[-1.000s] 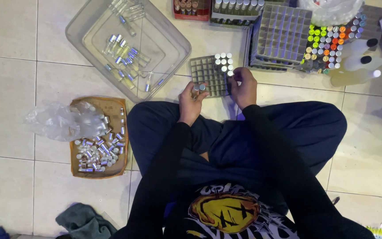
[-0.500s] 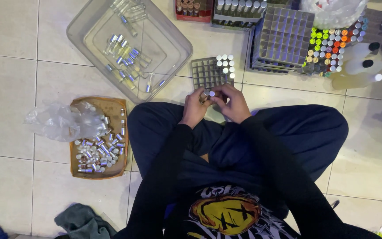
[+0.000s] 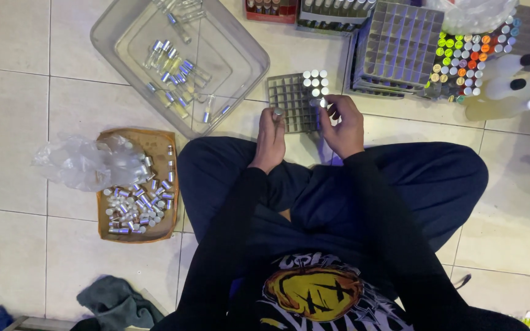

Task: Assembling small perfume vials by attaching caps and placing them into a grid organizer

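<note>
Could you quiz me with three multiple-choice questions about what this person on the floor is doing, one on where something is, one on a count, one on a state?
1. Where is the brown cardboard tray of small vials?
A. at the person's left, on the tiles
B. on the person's lap
C. inside the clear bin

2. How many white-capped vials stand in the small grey grid rack?
A. none
B. about six
C. every slot is full

3. What is the left hand doing?
A. lying flat on the floor
B. pinching a small vial
C. gripping a cloth

Answers:
1. A, the cardboard tray lies beside the left knee.
2. B, they cluster in one corner of the grid rack.
3. B, the left hand holds a vial at its fingertips.
</note>
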